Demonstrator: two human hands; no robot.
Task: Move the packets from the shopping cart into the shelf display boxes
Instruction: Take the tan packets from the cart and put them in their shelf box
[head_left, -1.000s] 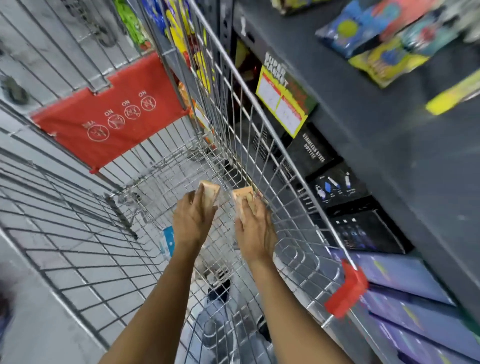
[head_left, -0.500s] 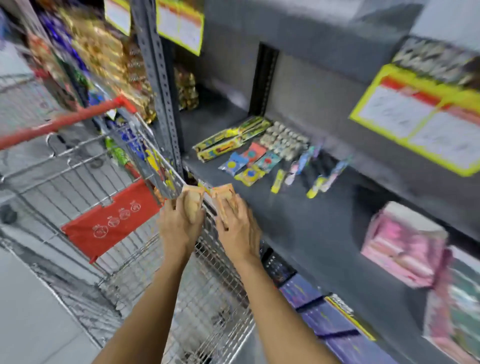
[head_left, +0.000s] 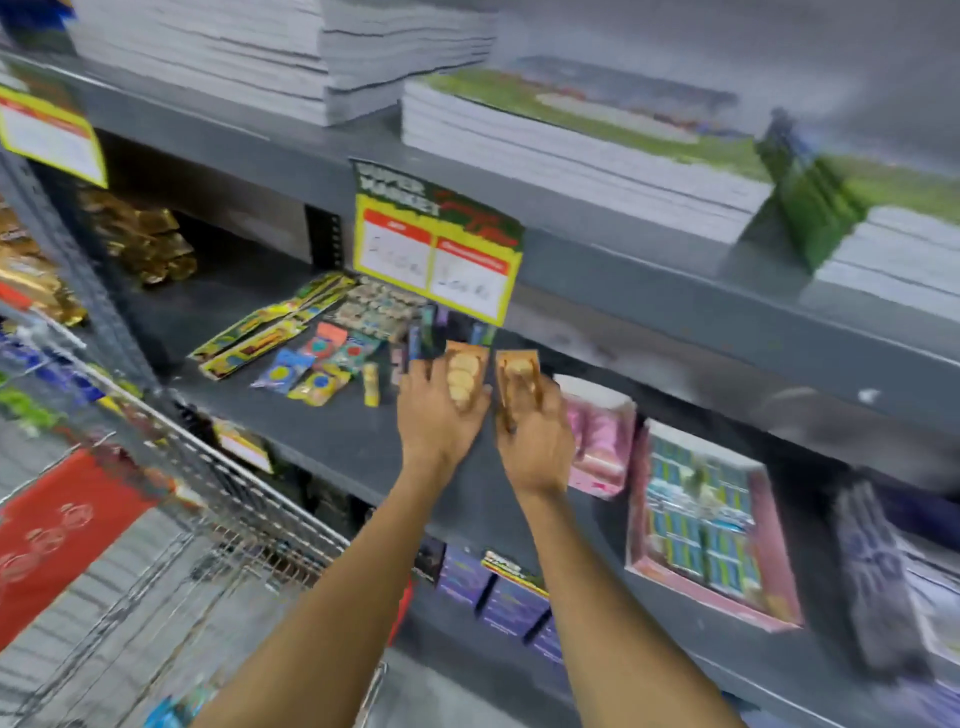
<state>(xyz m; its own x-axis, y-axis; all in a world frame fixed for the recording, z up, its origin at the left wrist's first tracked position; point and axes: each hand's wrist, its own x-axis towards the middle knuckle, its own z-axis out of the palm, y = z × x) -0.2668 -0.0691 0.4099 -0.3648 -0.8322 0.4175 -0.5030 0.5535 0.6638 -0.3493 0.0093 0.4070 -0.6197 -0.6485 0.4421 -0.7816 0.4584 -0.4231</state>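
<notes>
My left hand grips a small tan packet that shows a row of round biscuits. A second tan packet of the same kind is held in my right hand. Both hands are raised side by side over the grey middle shelf. Right of my right hand stands a pink display box, partly hidden by that hand. A larger pink box with blue-green packets lies further right. The wire shopping cart is at the lower left.
Small colourful packets lie on the shelf left of my hands. A yellow price sign hangs from the upper shelf just above them. Stacks of notebooks fill the top shelf. Dark boxes sit on the shelf below.
Both hands have risen out of the cart with a packet each and moved right over the middle shelf. The view has swung up from the cart to the shelves.
</notes>
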